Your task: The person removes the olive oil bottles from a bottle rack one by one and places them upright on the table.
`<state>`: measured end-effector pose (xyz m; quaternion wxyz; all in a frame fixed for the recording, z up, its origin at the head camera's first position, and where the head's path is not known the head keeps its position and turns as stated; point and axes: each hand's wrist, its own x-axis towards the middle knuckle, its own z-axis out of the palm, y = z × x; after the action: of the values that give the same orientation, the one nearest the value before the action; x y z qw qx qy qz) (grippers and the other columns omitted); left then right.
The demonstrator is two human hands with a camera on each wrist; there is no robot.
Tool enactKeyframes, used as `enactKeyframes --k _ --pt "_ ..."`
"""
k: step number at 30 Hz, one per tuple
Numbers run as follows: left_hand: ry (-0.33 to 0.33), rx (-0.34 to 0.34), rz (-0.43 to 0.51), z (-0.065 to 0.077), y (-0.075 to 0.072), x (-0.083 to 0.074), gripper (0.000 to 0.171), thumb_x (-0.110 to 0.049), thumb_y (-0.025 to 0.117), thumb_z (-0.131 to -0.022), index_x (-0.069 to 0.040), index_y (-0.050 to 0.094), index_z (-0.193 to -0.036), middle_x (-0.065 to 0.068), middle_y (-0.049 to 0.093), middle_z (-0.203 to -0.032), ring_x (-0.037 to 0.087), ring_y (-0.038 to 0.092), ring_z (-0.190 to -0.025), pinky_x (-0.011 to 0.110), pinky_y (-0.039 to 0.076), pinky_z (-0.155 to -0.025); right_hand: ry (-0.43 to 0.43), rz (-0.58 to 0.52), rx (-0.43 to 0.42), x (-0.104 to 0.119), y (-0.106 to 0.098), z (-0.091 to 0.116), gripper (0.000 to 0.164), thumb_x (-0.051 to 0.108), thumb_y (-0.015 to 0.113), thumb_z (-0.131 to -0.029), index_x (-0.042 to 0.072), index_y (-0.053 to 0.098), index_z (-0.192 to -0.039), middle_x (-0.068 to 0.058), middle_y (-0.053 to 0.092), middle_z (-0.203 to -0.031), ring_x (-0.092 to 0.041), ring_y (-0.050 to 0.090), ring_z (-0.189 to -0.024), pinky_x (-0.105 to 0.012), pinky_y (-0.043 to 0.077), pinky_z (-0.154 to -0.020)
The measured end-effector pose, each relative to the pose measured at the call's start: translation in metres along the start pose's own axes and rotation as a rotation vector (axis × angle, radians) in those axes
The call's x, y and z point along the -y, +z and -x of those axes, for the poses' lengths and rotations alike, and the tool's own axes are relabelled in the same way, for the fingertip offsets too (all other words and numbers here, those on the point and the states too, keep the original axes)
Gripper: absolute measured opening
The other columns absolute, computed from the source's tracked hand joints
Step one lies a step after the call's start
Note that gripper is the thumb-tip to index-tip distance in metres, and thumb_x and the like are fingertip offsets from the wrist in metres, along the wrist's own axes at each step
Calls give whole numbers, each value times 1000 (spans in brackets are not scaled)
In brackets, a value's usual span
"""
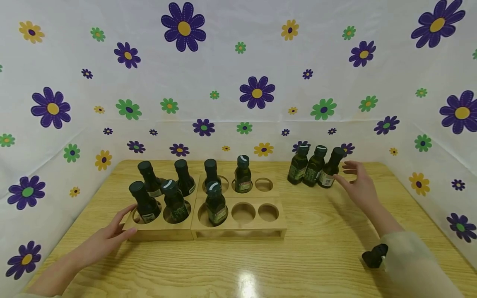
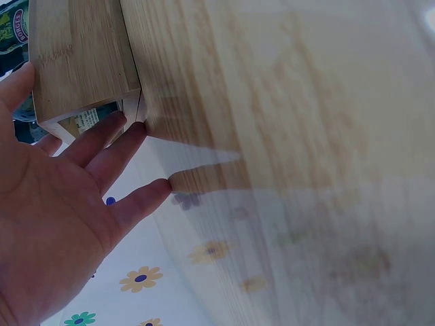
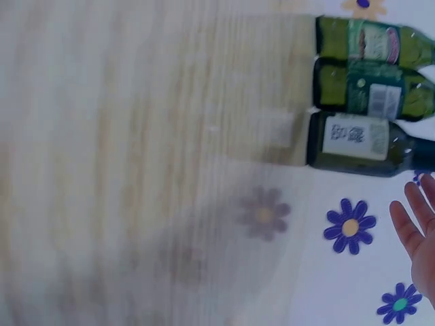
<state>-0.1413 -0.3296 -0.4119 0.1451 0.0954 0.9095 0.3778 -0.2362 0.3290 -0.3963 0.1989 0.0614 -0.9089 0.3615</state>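
Observation:
At the left end of the bamboo rack [image 1: 160, 232], my left hand [image 1: 108, 236] touches the wood, its fingers extended along the corner and the thumb by the front face. In the left wrist view the fingers [image 2: 112, 153] lie spread at the rack's end. Several dark green bottles stand in the rack's round holes, among them a bottle with a black cap [image 1: 145, 203]. Over on the right, my right hand [image 1: 359, 186] is beside a dark bottle with a white label [image 1: 328, 176], its fingers parted and holding nothing. Two green bottles [image 1: 314, 169] stand close against that one.
The rack's right section has unfilled holes [image 1: 243, 213] at front and back. A small black object [image 1: 374, 255] sits by the right sleeve [image 1: 413, 252]. Flower-patterned cloth [image 1: 223, 74] encloses the wooden table [image 1: 316, 248] at the back and sides.

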Motion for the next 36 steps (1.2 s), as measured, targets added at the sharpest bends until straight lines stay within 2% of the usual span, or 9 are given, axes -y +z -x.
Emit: enactKeyframes --k 6,9,14,22,30,36 --pt "9 -5 2 1 -1 0 72 -37 46 -104 -19 2 -157 35 12 -153 60 27 -130 67 34 -97 -64 -50 3 21 5 4 52 16 64 -96 -7 39 -135 -24 50 -125 -41 51 -111 -27 44 -78" --pt "12 -6 2 1 -1 0 71 -37 46 -104 -20 2 -157 35 13 -153 59 28 -130 66 35 -97 -120 -74 12 31 13 5 50 11 65 -95 -7 40 -134 -23 51 -125 -39 53 -109 -24 44 -75" --pt "26 -8 8 0 -1 2 71 -36 46 -104 -20 2 -157 35 12 -153 59 28 -130 65 35 -98 -194 -102 50 51 28 2 50 6 66 -93 -6 40 -133 -21 52 -125 -37 54 -107 -35 48 -76" --pt "22 -10 13 0 0 1 72 -38 46 -103 -18 3 -157 33 11 -154 59 26 -131 66 33 -99 -220 -167 161 82 51 -3 53 9 69 -91 -3 41 -134 -21 54 -125 -38 54 -110 -51 49 -80" --pt "13 1 21 0 0 3 72 -37 46 -104 -20 2 -157 35 11 -154 60 26 -131 66 34 -98 -259 -203 282 102 82 -8 57 11 72 -90 3 41 -137 -18 54 -129 -34 54 -114 -55 48 -84" --pt "6 2 27 1 0 1 71 -38 46 -103 -21 2 -157 35 11 -154 59 26 -131 66 33 -98 -244 -234 404 117 99 -16 75 17 75 -87 8 32 -147 -18 46 -141 -36 48 -124 -56 43 -94"
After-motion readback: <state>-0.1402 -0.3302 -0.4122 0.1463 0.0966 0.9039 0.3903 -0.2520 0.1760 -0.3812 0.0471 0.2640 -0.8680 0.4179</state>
